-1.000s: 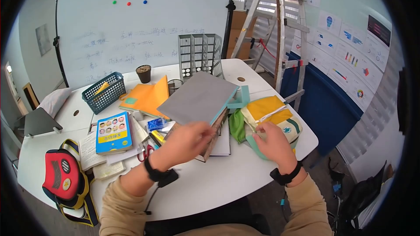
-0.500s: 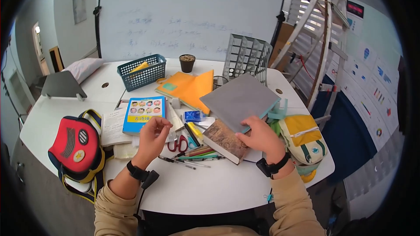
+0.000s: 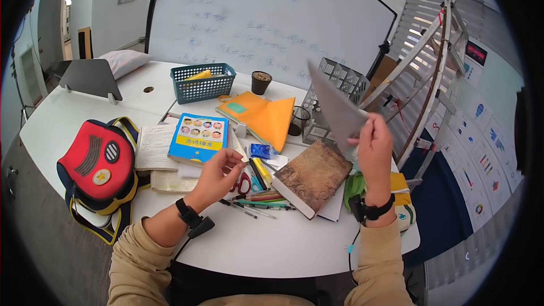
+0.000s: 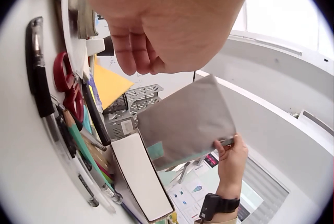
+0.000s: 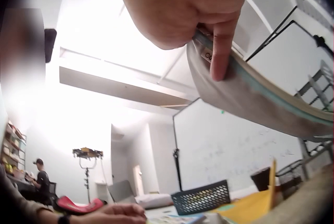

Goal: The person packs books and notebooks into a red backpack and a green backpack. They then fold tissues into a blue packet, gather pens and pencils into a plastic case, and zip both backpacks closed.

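My right hand (image 3: 375,150) pinches a corner of a grey notebook (image 3: 335,105) with a teal edge and holds it up, tilted, above the right side of the table. In the right wrist view the thumb side and a finger clasp the notebook's bound edge. Below it lies a thick brown patterned hardcover book (image 3: 314,177). Loosely curled and holding nothing, my left hand (image 3: 218,177) hovers over the table. Near that hand are red-handled scissors (image 3: 242,183), several pens and pencils (image 3: 266,199) and a blue-covered book (image 3: 198,139).
A red backpack (image 3: 93,161) sits at the left. Farther back are a teal basket (image 3: 203,86), an orange folder (image 3: 266,118), a small pot (image 3: 261,83) and a grey file rack (image 3: 317,114). A yellow, green and cream bag (image 3: 403,211) lies at the right, partly behind my wrist.
My right hand has taken hold of the grey notebook and lifted it off the brown book. My left hand has drawn back to the left, away from the notebook. The head view has turned.
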Demonstrator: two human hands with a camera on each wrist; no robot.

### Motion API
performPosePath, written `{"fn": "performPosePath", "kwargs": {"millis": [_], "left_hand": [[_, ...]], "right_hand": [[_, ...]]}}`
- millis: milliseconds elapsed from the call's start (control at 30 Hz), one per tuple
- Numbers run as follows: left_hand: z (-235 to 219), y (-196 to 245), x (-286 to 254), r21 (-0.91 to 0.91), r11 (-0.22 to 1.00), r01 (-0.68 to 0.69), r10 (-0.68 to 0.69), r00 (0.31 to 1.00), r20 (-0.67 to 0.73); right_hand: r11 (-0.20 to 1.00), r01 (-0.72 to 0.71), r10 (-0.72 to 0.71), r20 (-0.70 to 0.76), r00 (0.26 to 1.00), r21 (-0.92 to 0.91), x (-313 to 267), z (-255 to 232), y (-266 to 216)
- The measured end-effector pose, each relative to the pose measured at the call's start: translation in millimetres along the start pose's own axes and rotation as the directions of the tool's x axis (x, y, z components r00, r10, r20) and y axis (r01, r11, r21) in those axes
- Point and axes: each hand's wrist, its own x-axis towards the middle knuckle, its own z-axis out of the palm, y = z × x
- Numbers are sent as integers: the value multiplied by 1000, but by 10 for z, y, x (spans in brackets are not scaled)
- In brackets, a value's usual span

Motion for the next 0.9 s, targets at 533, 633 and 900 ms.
{"fn": "performPosePath", "kwargs": {"millis": [533,633,900], "left_hand": [[-65,190,60,-610,786,100,-149,988,-30],[-161,138,117,-616,788,-14,-172,955,-243],[-532,-110,391,-620,670,-409,-42,812,-581]], "right_hand": [[782,-154,125,90,988,604,216,302,-603],[754,-316,172,291,941,576,284,130,-159],[797,-581,410,559,721,164,541,833,286]]}}
